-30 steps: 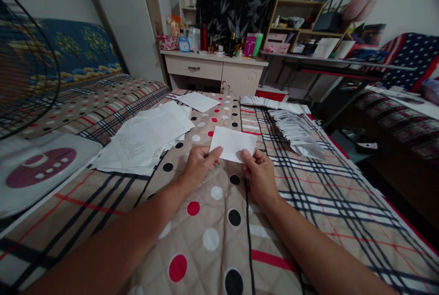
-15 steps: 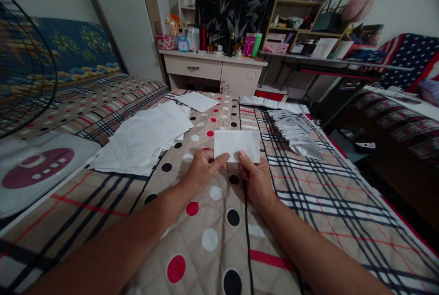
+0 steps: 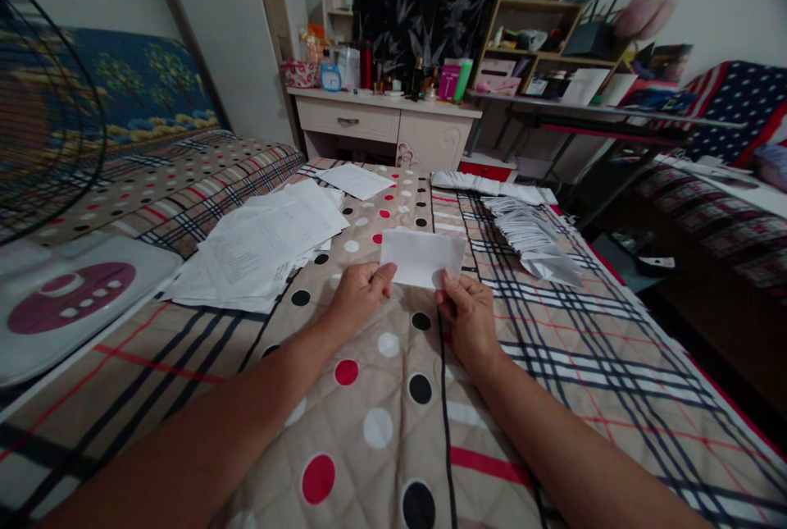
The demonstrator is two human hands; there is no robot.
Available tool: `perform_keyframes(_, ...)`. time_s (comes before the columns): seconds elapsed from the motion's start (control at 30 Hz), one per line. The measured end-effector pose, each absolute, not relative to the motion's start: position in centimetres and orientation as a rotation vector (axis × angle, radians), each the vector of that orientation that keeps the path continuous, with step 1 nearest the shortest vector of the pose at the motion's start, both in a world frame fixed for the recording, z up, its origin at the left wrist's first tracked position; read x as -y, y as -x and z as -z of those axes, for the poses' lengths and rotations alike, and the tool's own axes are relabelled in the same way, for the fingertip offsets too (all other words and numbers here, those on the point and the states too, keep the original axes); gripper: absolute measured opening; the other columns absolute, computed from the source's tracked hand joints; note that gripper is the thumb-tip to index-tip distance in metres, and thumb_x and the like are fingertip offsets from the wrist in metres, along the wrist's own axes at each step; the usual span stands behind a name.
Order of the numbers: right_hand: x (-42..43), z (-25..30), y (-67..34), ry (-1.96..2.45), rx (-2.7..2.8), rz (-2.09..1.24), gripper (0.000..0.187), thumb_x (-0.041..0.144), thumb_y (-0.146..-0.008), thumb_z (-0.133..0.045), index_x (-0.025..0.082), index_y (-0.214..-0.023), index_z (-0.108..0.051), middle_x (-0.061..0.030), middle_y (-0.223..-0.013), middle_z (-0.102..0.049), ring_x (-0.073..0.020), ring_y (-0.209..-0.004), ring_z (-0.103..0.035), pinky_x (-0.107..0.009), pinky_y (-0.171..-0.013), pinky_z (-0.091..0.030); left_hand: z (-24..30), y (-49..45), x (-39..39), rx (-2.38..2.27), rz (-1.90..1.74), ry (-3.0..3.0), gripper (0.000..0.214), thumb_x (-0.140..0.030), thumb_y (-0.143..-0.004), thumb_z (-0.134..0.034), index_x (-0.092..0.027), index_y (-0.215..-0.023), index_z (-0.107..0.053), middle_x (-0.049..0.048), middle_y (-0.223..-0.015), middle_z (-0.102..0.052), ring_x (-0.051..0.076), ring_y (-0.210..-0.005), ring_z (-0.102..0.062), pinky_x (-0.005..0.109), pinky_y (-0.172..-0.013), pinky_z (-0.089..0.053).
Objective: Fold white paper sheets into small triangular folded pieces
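Note:
A small folded sheet of white paper (image 3: pixel 422 257) is held up over the bed between my two hands. My left hand (image 3: pixel 362 293) pinches its lower left corner, thumb on the near face. At the lower right corner, my right hand (image 3: pixel 467 312) grips it between thumb and curled fingers. Left of my hands lies a loose stack of printed sheets (image 3: pixel 264 238), with one more sheet (image 3: pixel 357 181) beyond it. To the right, a fanned row of folded papers (image 3: pixel 529 235) rests on the bedspread, and a second row (image 3: pixel 492 186) lies behind it.
The patterned bedspread (image 3: pixel 381 381) spreads beneath everything. A fan's wire guard (image 3: pixel 55 119) and a white fan base with a purple panel (image 3: pixel 74 299) stand at the left. A white dresser (image 3: pixel 348 120) and a desk with shelves (image 3: pixel 541 53) are at the back.
Both hands have moved apart toward the paper's lower corners. The paper has tilted slightly and its top edge now shows separate layers.

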State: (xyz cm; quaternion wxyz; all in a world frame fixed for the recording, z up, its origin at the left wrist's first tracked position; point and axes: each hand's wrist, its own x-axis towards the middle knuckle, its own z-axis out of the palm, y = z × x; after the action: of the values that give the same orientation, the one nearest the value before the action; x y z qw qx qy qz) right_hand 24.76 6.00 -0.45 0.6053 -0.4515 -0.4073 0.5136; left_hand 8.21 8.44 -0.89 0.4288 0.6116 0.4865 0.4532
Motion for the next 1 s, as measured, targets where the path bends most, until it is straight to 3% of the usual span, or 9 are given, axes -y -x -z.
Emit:
perform_keyframes(0.1,-6.11,0.67,-24.96,1.048,0.945,-1.248,0.046,0.054,-0.073,-0.070,0.017,-0.051,-0.053,0.0061,-0.041,-0.038,-0.0045,-0.037,-0.023,-0.021,-0.036,-0.015,0.81,-7.88,-8.31,-1.235,-1.084,-1.635,0.051,-0.055,-0.087,-0.042,-0.018,-0.052,-0.045,-0.0053,-0.040,-0.035,0.008,-0.039,-0.030,0.023,-0.043,-0.023)
perform_keyframes(0.23,-6.50,1.09,-25.29,1.012,0.929,-1.243,0.031,0.045,-0.070,-0.077,0.015,-0.074,-0.068,-0.0003,-0.062,-0.063,-0.0091,-0.049,-0.050,-0.020,-0.045,-0.038,0.66,-7.38,-8.27,-1.161,-0.906,-1.728,0.053,-0.056,-0.084,-0.045,-0.018,-0.047,-0.042,-0.0043,-0.041,-0.037,0.007,-0.041,-0.031,0.024,-0.044,-0.023)
perform_keyframes(0.3,-6.63,1.22,-25.41,1.013,0.915,-1.243,0.032,0.045,-0.071,-0.076,0.015,-0.080,-0.069,-0.0026,-0.069,-0.067,-0.0126,-0.057,-0.057,-0.022,-0.052,-0.044,0.52,-7.30,-8.33,-1.145,-0.855,-1.722,0.054,-0.056,-0.082,-0.049,-0.018,-0.045,-0.042,-0.0047,-0.040,-0.035,0.007,-0.040,-0.030,0.023,-0.044,-0.022)
perform_keyframes(0.37,-6.60,1.25,-25.46,1.025,0.924,-1.271,0.033,0.047,-0.073,-0.074,0.014,-0.076,-0.069,-0.0022,-0.064,-0.066,-0.0126,-0.054,-0.056,-0.022,-0.050,-0.043,0.34,-7.32,-8.41,-1.115,-0.846,-1.656,0.051,-0.055,-0.080,-0.054,-0.016,-0.048,-0.047,-0.0047,-0.041,-0.038,0.007,-0.040,-0.032,0.022,-0.043,-0.024)
perform_keyframes(0.47,-6.25,1.17,-25.36,1.040,1.004,-1.383,0.036,0.049,-0.073,-0.073,0.013,-0.070,-0.067,-0.0016,-0.058,-0.062,-0.0106,-0.049,-0.052,-0.021,-0.046,-0.038,0.18,-7.42,-8.56,-0.999,-0.891,-1.513,0.038,-0.050,-0.069,-0.070,-0.013,-0.069,-0.061,-0.0015,-0.057,-0.056,0.009,-0.050,-0.048,0.021,-0.048,-0.035)
perform_keyframes(0.53,-5.97,1.11,-25.22,1.049,1.062,-1.460,0.038,0.049,-0.072,-0.074,0.013,-0.067,-0.065,-0.0012,-0.057,-0.060,-0.0092,-0.047,-0.049,-0.020,-0.045,-0.035,0.25,-7.44,-8.62,-0.989,-0.924,-1.486,0.039,-0.049,-0.065,-0.074,-0.013,-0.074,-0.061,-0.0003,-0.064,-0.060,0.011,-0.054,-0.052,0.022,-0.050,-0.038)
perform_keyframes(0.73,-5.69,1.14,-24.89,1.102,1.193,-1.500,0.046,0.056,-0.075,-0.067,0.014,-0.061,-0.057,0.0012,-0.054,-0.051,-0.0068,-0.045,-0.039,-0.020,-0.043,-0.026,0.69,-7.31,-8.66,-1.227,-0.965,-1.593,0.048,-0.058,-0.082,-0.050,-0.015,-0.062,-0.056,-0.0013,-0.053,-0.049,0.011,-0.048,-0.044,0.023,-0.044,-0.029)
perform_keyframes(1.0,-5.95,1.33,-24.97,1.243,1.370,-1.232,0.049,0.060,-0.081,-0.057,0.016,-0.060,-0.051,0.0019,-0.055,-0.042,-0.0082,-0.048,-0.033,-0.023,-0.043,-0.020,0.42,-7.22,-8.80,-1.415,-1.039,-1.730,0.052,-0.058,-0.083,-0.050,-0.014,-0.056,-0.057,-0.0013,-0.051,-0.046,0.011,-0.051,-0.042,0.024,-0.048,-0.026)
